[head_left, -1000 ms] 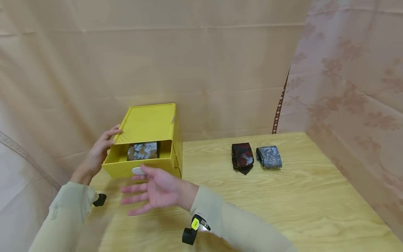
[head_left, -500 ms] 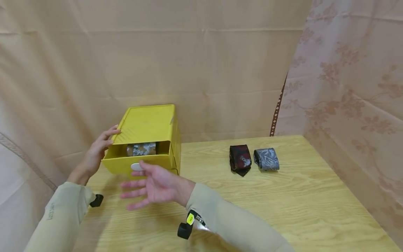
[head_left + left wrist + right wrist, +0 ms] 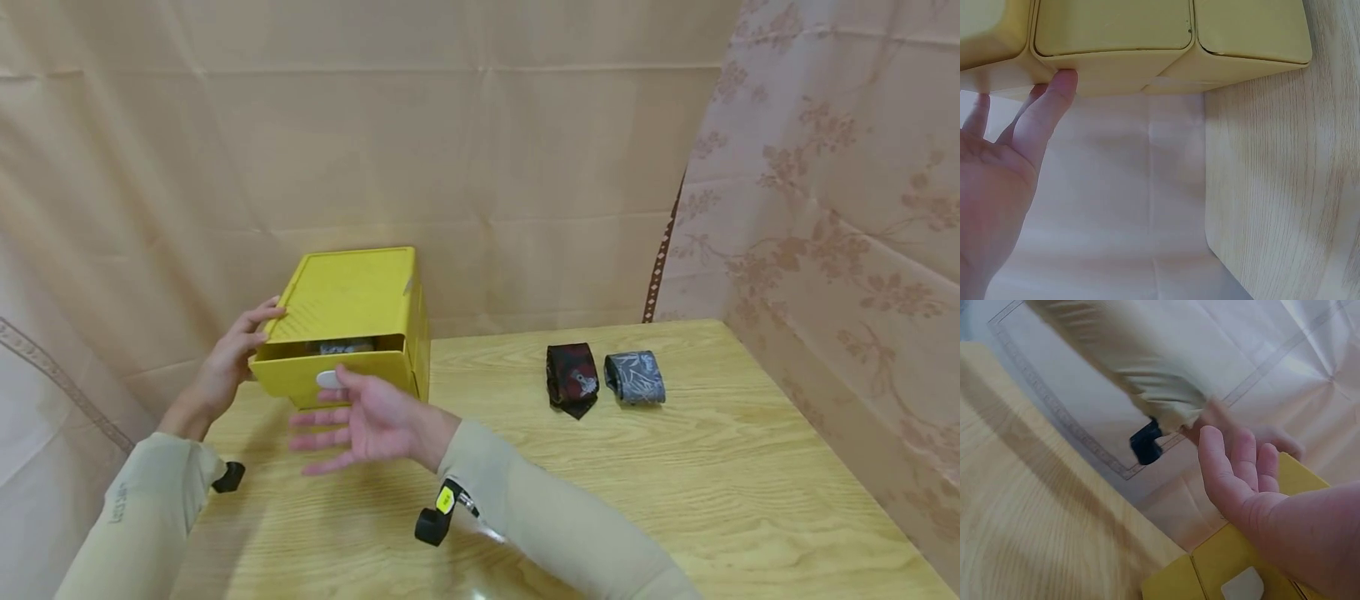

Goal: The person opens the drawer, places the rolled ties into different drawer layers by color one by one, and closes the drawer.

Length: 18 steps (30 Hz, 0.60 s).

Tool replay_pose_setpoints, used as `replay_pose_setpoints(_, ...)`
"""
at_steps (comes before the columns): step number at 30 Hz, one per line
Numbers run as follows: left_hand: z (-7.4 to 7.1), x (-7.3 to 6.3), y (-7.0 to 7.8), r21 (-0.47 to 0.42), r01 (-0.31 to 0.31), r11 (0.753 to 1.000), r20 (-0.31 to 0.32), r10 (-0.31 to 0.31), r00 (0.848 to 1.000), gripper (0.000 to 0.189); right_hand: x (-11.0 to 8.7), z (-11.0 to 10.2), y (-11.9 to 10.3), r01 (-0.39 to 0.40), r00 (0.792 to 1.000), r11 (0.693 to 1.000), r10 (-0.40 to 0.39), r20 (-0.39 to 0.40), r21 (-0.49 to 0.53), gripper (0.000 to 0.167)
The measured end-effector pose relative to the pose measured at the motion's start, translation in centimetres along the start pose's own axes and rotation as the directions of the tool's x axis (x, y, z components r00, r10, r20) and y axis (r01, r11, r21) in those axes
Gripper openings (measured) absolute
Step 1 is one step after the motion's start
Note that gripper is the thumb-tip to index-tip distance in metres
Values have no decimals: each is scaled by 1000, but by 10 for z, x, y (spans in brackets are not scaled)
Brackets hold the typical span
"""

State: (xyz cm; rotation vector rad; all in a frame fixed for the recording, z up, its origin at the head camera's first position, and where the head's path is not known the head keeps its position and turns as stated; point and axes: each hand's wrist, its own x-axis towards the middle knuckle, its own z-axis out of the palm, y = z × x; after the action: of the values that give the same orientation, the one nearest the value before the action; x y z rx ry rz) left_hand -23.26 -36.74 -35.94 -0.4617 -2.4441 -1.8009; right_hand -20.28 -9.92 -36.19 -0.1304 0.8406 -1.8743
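A yellow drawer cabinet [image 3: 348,287] stands at the back left of the table. Its top drawer [image 3: 288,379] is pulled out a little, and a patterned rolled necktie [image 3: 345,345] shows through the narrow gap. The left hand [image 3: 228,367] rests on the cabinet's left side and top edge; in the left wrist view its fingertips touch the yellow side wall. With fingers spread, the right hand [image 3: 382,421] is at the drawer front, its thumb against the white oval handle [image 3: 327,379]. The other fingers stretch out below the handle.
To the right on the wooden table [image 3: 600,483] lie a dark red rolled necktie [image 3: 573,375] and a grey-blue rolled necktie [image 3: 636,377]. A beige curtain [image 3: 480,167] hangs behind, and a flowered cloth [image 3: 847,208] hangs at the right.
The top drawer has slid further into the cabinet, with the right hand moving along with it, and less of the necktie inside shows. The left hand stays on the cabinet.
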Motion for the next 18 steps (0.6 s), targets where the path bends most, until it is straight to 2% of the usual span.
replay_pose_setpoints(6, 0, 1, -2, -44, 7, 999, 6, -7, 1000, 39, 5, -2, -6, 5, 1000, 999, -4, -6, 34, 54)
replay_pose_setpoints(18, -1, 2, -2, -78, -16, 997, 5, 17, 1000, 37, 16, -6, -12, 72, 997, 997, -72, -39, 6, 44)
